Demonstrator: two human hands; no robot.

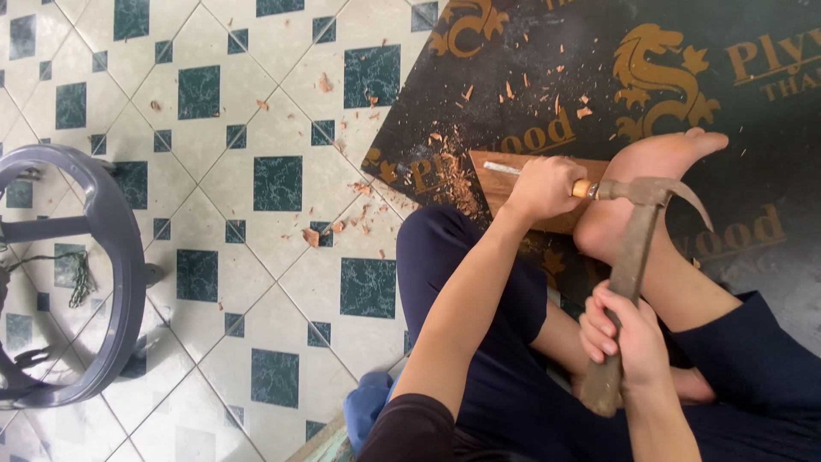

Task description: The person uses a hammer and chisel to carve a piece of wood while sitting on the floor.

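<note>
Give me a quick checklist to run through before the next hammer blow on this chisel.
1. Left hand closed around the chisel: ok.
2. Right hand gripping the hammer low on its handle: ok.
3. Hammer head lined up with the chisel's butt end: ok.
4. Wood block pinned by the bare foot: ok.
5. Foot away from the hammer head: not ok, it lies right beside it.
6. Chisel edge seated in the wood: cannot tell.

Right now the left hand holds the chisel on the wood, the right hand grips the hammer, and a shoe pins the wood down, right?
Not quite: the head view shows a bare foot, not a shoe, pinning the wood. Left hand holds the chisel; right hand grips the hammer.
</note>
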